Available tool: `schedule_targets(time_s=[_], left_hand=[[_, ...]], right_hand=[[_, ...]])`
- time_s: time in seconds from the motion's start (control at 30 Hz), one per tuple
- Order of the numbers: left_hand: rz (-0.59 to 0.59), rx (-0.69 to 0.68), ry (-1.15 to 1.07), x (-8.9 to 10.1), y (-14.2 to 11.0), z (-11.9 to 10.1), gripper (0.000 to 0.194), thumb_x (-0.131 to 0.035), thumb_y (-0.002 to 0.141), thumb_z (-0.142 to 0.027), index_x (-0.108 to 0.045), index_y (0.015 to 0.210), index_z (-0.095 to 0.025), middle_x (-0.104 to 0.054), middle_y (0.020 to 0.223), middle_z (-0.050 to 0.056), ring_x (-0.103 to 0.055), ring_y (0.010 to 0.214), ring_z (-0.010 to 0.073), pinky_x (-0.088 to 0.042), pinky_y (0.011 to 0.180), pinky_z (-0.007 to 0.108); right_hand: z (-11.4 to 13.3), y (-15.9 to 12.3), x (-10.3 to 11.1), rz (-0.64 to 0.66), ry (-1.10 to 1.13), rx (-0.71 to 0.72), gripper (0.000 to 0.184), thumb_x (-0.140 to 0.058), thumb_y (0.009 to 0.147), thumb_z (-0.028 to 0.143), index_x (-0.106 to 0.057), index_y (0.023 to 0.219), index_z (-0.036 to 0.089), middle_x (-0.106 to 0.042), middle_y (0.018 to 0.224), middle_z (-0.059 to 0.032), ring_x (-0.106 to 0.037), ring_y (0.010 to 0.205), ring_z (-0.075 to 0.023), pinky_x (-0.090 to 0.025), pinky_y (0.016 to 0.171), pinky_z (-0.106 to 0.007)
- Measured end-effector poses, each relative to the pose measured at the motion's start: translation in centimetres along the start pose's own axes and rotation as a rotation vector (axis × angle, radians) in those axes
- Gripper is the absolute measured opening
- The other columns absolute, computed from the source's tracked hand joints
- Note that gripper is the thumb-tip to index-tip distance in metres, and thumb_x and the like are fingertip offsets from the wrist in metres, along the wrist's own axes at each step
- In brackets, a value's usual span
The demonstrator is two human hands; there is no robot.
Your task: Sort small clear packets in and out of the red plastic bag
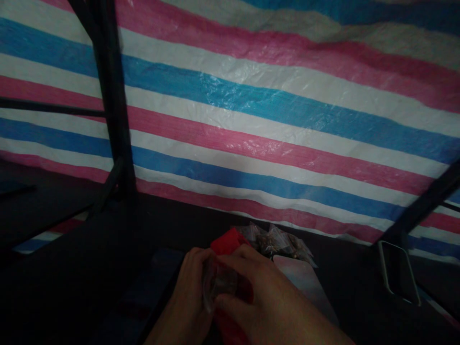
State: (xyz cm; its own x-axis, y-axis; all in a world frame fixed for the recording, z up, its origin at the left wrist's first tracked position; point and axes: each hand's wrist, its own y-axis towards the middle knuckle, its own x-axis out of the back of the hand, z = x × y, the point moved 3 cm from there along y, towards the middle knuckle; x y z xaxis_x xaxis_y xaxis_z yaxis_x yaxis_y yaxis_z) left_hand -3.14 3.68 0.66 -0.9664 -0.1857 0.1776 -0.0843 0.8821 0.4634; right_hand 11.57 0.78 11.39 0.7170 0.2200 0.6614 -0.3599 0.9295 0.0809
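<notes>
My left hand (189,292) and my right hand (258,297) meet low in the middle of the view, over a dark table (89,287). Both have their fingers curled round a small clear plastic bag (219,285). Under and behind the hands lies a red object (227,242), part hidden by them. Just beyond it sits a heap of small clear bags (275,242) with brownish contents. The light is dim and what the held bag contains cannot be made out.
A striped pink, blue and white tarp (269,110) forms the wall behind the table. Dark frame posts stand at left (108,96) and slant at right (424,206). A phone (398,278) lies at the right. A pale flat sheet (305,282) lies by my right hand.
</notes>
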Motion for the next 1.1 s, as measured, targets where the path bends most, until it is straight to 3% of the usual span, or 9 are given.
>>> schedule_targets(time_s=[0.17, 0.37, 0.5, 0.67, 0.77, 0.93, 1.1], left_hand=[[0.101, -0.009, -0.017, -0.1, -1.0, -1.4, 0.042, -0.066, 0.084, -0.025, -0.065, 0.125, -0.027, -0.07, 0.118, 0.01, -0.072, 0.104, 0.0287, -0.061, 0.09, 0.043], [0.253, 0.072, -0.174, 0.8, -0.8, -2.5, 0.046, -0.072, 0.091, -0.04, -0.067, 0.137, -0.041, -0.072, 0.138, 0.006, -0.069, 0.128, 0.0308, -0.062, 0.105, 0.044], [0.226, 0.208, -0.213, 1.2, -0.2, -1.5, 0.054, -0.079, 0.086, -0.039, -0.068, 0.138, -0.043, -0.069, 0.149, 0.0, -0.063, 0.14, 0.0295, -0.053, 0.117, 0.046], [0.271, 0.291, -0.276, 1.0, -0.4, -1.0, 0.061, -0.073, 0.09, -0.04, -0.06, 0.149, -0.039, -0.058, 0.163, 0.002, -0.051, 0.153, 0.0282, -0.037, 0.129, 0.052], [0.273, 0.246, -0.19, 1.3, -0.5, -1.1, 0.058, -0.067, 0.095, -0.04, -0.057, 0.153, -0.039, -0.056, 0.164, 0.003, -0.048, 0.155, 0.028, -0.032, 0.131, 0.054], [0.289, 0.102, -0.049, 2.0, -0.7, -1.6, 0.055, -0.061, 0.099, -0.043, -0.057, 0.153, -0.034, -0.063, 0.154, 0.011, -0.057, 0.146, 0.0327, -0.049, 0.12, 0.052], [0.328, 0.08, -0.131, 1.4, -0.9, -0.7, 0.06, -0.066, 0.095, -0.04, -0.054, 0.154, -0.035, -0.068, 0.148, 0.009, -0.06, 0.142, 0.0351, -0.049, 0.12, 0.053]], right_hand=[[-1.6, 0.3, -0.6, -0.102, 0.116, -0.068, 0.037, -0.074, 0.077, 0.006, -0.073, 0.106, 0.03, -0.077, 0.109, 0.0017, -0.072, 0.103, -0.0215, -0.056, 0.084, -0.03], [-1.2, 0.6, 0.2, -0.187, 0.091, 0.059, 0.045, -0.074, 0.072, -0.003, -0.077, 0.103, 0.03, -0.073, 0.114, 0.0038, -0.071, 0.103, -0.016, -0.054, 0.089, -0.027], [-0.2, 0.4, 0.7, -0.107, 0.037, 0.168, 0.053, -0.062, 0.081, -0.006, -0.08, 0.114, 0.032, -0.07, 0.125, 0.0018, -0.068, 0.117, -0.0144, -0.052, 0.104, -0.025], [0.2, 0.2, 0.7, -0.01, -0.093, 0.244, 0.075, -0.053, 0.079, -0.007, -0.07, 0.139, 0.035, -0.067, 0.141, -0.0022, -0.068, 0.125, -0.0193, -0.053, 0.109, -0.03], [0.2, 0.3, 0.5, 0.023, -0.189, 0.249, 0.082, -0.052, 0.076, -0.008, -0.066, 0.145, 0.032, -0.064, 0.148, -0.0031, -0.065, 0.131, -0.0211, -0.052, 0.112, -0.033], [1.0, 0.4, 0.6, 0.087, -0.289, 0.307, 0.077, -0.048, 0.076, -0.01, -0.07, 0.137, 0.029, -0.068, 0.144, -0.0003, -0.064, 0.132, -0.0177, -0.051, 0.114, -0.029], [1.6, 0.2, 1.0, 0.106, -0.287, 0.291, 0.074, -0.05, 0.078, -0.008, -0.07, 0.14, 0.028, -0.068, 0.146, -0.0008, -0.065, 0.131, -0.0181, -0.051, 0.114, -0.029]])
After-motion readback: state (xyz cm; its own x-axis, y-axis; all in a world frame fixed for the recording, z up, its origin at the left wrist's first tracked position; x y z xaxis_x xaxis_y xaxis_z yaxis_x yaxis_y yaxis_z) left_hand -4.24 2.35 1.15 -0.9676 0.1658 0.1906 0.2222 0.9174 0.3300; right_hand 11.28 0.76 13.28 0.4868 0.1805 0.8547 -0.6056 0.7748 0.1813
